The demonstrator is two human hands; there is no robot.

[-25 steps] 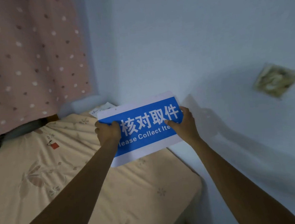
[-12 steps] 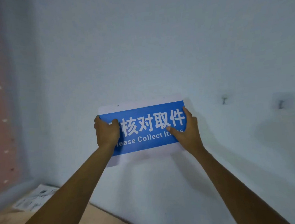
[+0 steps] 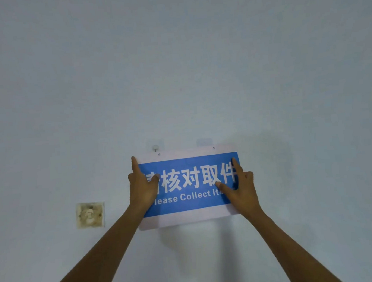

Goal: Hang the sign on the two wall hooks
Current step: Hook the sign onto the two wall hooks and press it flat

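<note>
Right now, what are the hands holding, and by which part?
Both hold the blue sign against the wall: left hand at its left end, right hand at its right end.

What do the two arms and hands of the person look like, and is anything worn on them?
Both forearms are bare as far as the picture shows: no sleeves, gloves, watch or bracelet are visible. The left hand and the right hand also show no rings, as far as can be told. No markings or tattoos are visible. The light is dim, so small details could be missed.
</note>
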